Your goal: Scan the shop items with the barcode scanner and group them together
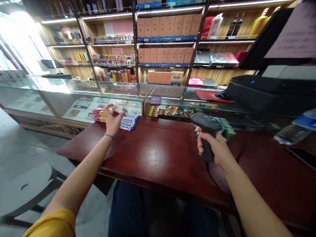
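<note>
My right hand (217, 149) is wrapped around the handle of a black barcode scanner (205, 122), held above the right half of the desk. A cable runs down from its handle. My left hand (113, 119) is closed on a small shiny packet (120, 109), blurred and partly covered by the fingers. Just beneath and beside it lie a stack of red and yellow packets (99, 115) and a row of blue and white packets (130, 122). Behind the scanner, several green round-topped items (227, 127) stand together, partly hidden.
The dark red desk (156, 157) meets a glass display counter (172, 94). At the right are a plastic water bottle (301, 124), a phone-like dark slab (306, 158) and a black machine (274, 95). A stool (26, 186) stands at lower left. Stocked shelves (166, 43) line the back.
</note>
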Demonstrator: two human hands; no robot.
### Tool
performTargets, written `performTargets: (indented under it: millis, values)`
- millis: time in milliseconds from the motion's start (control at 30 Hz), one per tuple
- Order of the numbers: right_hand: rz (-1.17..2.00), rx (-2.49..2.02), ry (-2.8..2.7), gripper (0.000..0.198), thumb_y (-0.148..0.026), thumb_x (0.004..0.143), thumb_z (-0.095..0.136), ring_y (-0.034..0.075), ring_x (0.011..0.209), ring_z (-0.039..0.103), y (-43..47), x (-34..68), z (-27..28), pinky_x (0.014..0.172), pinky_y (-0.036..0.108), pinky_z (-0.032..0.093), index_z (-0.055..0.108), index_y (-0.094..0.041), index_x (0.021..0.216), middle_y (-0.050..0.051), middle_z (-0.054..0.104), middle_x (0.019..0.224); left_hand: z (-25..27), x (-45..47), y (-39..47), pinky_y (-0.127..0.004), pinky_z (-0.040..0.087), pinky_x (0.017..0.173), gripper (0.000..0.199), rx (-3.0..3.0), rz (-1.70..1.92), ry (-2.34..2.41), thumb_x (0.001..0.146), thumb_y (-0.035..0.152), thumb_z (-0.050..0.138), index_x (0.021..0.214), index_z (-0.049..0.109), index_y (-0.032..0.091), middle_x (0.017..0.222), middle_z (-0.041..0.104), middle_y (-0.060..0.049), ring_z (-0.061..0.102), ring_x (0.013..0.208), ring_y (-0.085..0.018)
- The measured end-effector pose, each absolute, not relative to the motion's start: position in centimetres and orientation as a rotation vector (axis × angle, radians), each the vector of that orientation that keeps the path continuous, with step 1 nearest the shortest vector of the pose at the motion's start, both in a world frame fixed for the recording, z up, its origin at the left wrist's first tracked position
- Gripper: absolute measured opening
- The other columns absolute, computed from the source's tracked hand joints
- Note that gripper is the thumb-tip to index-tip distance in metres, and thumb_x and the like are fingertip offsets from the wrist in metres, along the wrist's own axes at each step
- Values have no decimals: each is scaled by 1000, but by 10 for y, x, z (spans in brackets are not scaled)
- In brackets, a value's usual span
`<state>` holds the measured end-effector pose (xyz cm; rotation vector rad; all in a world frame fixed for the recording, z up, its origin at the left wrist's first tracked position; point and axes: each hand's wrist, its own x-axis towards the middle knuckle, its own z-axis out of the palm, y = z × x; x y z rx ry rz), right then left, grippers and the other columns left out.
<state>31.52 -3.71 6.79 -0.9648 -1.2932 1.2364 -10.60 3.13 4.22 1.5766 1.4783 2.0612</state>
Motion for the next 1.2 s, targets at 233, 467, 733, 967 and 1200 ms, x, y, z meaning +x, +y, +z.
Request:
performTargets:
  millis: [233,467,733,967,1200]
  values:
    - [1217,-962,-1310,25,-37,81,70,12,35,51,-37,315,62,36,24,42,56,-21,94,-7,56,52,44,8,50,-28,54,83,70,1157,1754,718,67,25,81,118,34,31,103,63,3,67,92,-12]
    - [1164,-1023,-1400,28,-42,82,68,11,35,50,-39,312,57,36,22,39,52,-21,90,-7,57,52,28,68,61,-28,54,86,71,1030,1636,587,62,21,85,107,31,30,101,61,5,66,90,-10]
    - [1167,-1120,-1485,30,-43,81,68,10,35,50,-41,306,52,37,21,37,48,-21,82,-7,57,53,13,74,63,-29,55,87,72,952,1649,630,60,19,85,105,29,29,101,60,5,66,89,-10]
    - [1129,-1117,-1566,24,-40,86,63,9,36,51,-42,307,51,39,21,38,53,-19,81,-6,56,51,17,73,60,-38,54,97,68,915,1669,668,61,15,84,103,32,28,108,57,3,64,102,-12]
    - [1184,-1046,-1408,29,-41,81,69,11,34,51,-37,310,50,35,21,37,50,-21,89,-7,58,51,13,73,58,-34,56,91,69,980,1654,681,63,21,84,108,33,29,105,61,3,67,96,-12]
